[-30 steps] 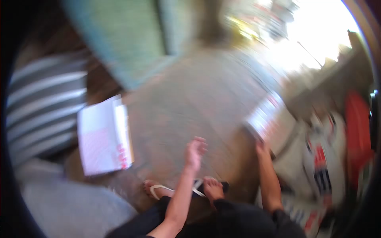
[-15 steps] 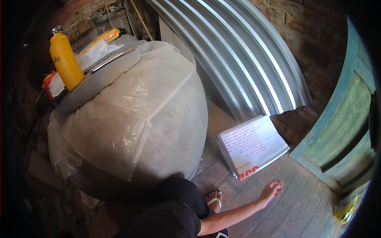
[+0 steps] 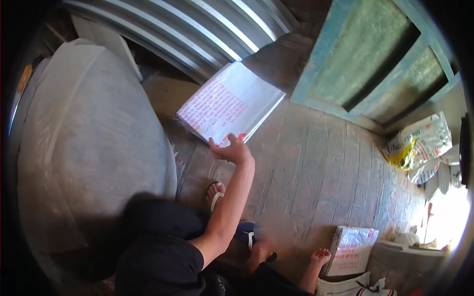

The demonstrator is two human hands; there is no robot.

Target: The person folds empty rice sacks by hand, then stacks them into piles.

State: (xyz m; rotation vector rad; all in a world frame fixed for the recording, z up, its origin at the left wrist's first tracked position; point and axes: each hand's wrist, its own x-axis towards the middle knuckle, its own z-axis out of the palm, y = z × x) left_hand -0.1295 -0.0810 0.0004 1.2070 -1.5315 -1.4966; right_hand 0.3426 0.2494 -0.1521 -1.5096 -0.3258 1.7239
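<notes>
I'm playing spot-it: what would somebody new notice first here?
Probably the white stack with red print, above the middle, with the left hand at its lower edge. Next might come the shiny ridged metal sheet at the top, then the green panel at upper right.

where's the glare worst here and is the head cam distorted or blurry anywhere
Head view: worst is the blown-out white patch at the right edge, with streaks on the corrugated silver metal sheet; head view: black corners and bowed edges; head view: haze at lower middle, while the bare left hand and flat whitish red-printed stack look fairly sharp.
</notes>
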